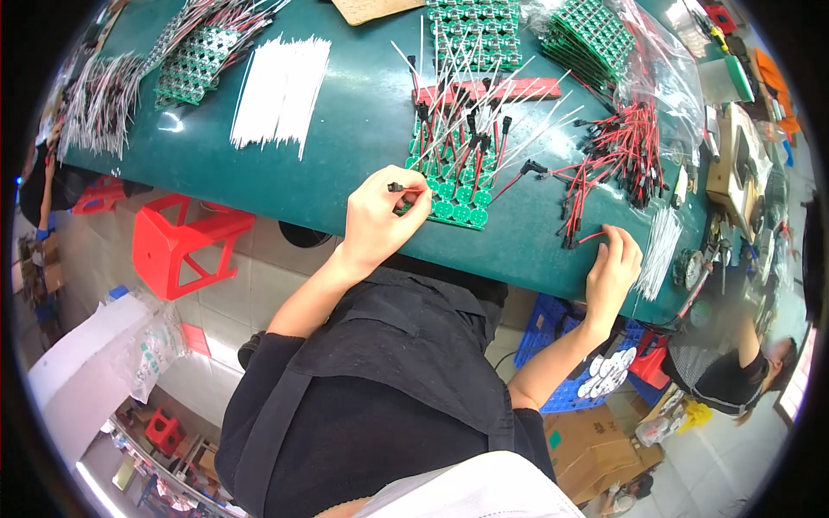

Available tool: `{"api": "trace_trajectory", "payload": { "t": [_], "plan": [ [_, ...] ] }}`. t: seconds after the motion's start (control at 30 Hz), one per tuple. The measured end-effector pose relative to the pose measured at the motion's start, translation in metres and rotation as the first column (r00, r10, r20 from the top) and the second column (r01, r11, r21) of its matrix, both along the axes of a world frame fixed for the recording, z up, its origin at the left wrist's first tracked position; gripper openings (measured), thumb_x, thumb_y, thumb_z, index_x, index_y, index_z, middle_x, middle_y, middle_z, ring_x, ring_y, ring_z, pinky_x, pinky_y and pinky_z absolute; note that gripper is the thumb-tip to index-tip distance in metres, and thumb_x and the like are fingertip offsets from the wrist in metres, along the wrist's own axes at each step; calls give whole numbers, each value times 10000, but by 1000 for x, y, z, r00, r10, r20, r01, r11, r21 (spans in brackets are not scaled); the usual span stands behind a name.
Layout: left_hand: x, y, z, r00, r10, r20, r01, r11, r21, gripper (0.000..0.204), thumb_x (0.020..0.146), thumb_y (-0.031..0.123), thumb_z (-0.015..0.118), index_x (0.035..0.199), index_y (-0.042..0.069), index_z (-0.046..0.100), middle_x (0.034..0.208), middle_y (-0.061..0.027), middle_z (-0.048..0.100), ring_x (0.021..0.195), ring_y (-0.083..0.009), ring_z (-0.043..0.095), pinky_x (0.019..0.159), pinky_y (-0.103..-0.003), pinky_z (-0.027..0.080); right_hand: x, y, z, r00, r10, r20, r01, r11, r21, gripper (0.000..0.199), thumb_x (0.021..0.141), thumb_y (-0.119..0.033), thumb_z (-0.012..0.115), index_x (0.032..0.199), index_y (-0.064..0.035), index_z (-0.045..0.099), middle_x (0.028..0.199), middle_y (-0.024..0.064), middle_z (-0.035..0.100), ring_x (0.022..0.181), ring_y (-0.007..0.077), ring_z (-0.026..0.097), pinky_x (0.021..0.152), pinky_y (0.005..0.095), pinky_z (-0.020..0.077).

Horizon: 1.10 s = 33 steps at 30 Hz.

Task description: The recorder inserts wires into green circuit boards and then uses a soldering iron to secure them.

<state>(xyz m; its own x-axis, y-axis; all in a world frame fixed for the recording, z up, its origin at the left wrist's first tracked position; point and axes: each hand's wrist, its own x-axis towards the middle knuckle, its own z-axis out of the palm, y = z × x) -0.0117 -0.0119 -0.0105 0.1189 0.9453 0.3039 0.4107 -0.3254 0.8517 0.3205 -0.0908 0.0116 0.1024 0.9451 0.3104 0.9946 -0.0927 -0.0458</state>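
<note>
Along the near edge of the green table (pixel 354 121), as the head camera looks down, we see both bare hands at work height. Our left hand (pixel 380 220) pinches a small black connector (pixel 395 186) with a red wire between thumb and fingers, over the near left corner of a panel of green circuit boards (pixel 458 211). Black plugs on red and black wires stand on that panel, mixed with thin white strips, and a red bar (pixel 540 87) lies across its far part.

Our right hand (pixel 615 268) is half curled, its fingertips at the end of a red lead (pixel 591 236); whether they grip it, we cannot tell. Just beyond it we have a heap of red and black leads (pixel 635 142), and beside it, to the right, a bundle of white strips (pixel 661 250).
</note>
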Motion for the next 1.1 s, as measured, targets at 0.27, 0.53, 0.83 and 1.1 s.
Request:
{"api": "trace_trajectory", "payload": {
  "t": [0.27,0.53,0.83,1.1],
  "plan": [
    [6,1,3,997,0,-73,10,990,138,192,729,-28,709,832,77,586,760,-47,614,668,-209,607,616,-330,495,10,-19,2,992,-9,-124,-3,995,-96,151,896,-90,644,1014,-41,564,1009,101,575,975,284,548,840,409,432],
    [6,4,10,989,14,-146,-18,1000,-23,222,778,29,752,930,55,593,813,-42,629,655,-147,591,588,-284,476,-61,-25,13,237,133,-962,160,972,174,103,1011,-78,532,1095,-22,514,802,57,591,676,99,552,587,210,456],
    [-4,-12,22,899,-348,264,369,929,-33,186,841,64,753,1006,8,690,946,-56,672,811,-101,620,681,-240,486,-171,10,7,200,220,-955,-273,948,162,141,934,-24,638,1067,4,601,948,107,677,825,157,702,729,278,562],
    [-18,-17,24,849,-99,520,292,907,-304,117,874,29,717,979,-19,700,938,-70,694,876,-141,670,781,-272,545,-180,23,5,453,360,-816,-347,914,210,114,851,-37,711,942,-9,648,845,111,663,735,251,662,670,335,525]
  ]
}}
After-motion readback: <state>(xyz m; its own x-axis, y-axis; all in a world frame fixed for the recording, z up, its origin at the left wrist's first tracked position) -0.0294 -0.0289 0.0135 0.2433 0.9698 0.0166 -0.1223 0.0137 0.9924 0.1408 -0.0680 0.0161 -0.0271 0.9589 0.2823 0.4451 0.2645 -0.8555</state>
